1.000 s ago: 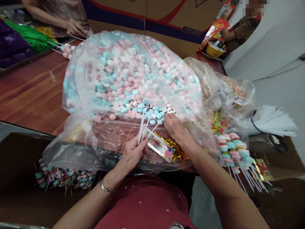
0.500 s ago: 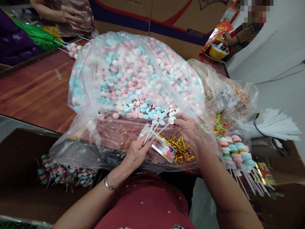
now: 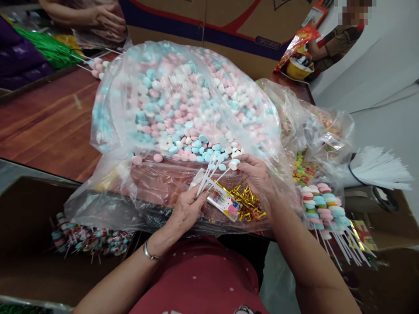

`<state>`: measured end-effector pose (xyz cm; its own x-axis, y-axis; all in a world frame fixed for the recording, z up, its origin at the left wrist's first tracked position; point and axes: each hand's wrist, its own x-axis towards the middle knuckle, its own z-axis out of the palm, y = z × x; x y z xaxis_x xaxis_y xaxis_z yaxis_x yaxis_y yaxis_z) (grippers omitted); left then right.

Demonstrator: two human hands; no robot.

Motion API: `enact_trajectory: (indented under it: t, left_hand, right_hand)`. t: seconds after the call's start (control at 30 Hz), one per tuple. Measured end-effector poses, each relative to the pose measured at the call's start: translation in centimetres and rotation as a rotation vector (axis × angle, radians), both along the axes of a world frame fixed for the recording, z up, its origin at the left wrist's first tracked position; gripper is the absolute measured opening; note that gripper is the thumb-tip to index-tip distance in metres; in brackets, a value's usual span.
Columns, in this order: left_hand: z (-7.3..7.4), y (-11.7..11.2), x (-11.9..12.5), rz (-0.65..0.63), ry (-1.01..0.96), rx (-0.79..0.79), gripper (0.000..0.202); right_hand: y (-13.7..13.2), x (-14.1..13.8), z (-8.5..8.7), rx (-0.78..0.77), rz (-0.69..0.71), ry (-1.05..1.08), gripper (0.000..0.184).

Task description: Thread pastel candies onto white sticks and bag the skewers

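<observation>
My left hand is closed around several thin white sticks that fan upward from the fingers. My right hand pinches a blue-and-white marshmallow at the tip of one stick. Just beyond both hands, a large clear plastic bag lies open toward me, with pink, blue and white marshmallows spilling to its mouth. Under my hands are gold twist ties and a printed packet, lying on the bag's plastic.
Finished marshmallow skewers lie at the table's right edge, near a holder of white sticks. Gummy candies sit in another bag. At lower left, a cardboard box holds more skewers. Two other people work across the table.
Both my hands keep nearly the same place and grip. The view has shifted slightly. Across the table at left, the other person's hands have moved a little.
</observation>
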<state>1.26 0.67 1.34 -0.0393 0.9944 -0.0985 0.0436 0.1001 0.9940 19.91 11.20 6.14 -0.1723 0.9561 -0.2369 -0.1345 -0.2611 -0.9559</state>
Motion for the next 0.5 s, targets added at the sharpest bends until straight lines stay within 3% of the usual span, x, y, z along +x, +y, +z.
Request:
enact_trajectory:
  t: [0.3,0.5]
  left_hand:
    - [0.9,0.2,0.1,-0.009,0.024,-0.006,0.023]
    - [0.5,0.1,0.0,-0.014,0.046,0.010,0.023]
  right_hand:
    - [-0.2,-0.4,-0.1,0.050,-0.005,-0.026,0.021]
    - [-0.5,0.2,-1.3,0.215,0.062,-0.158,0.025]
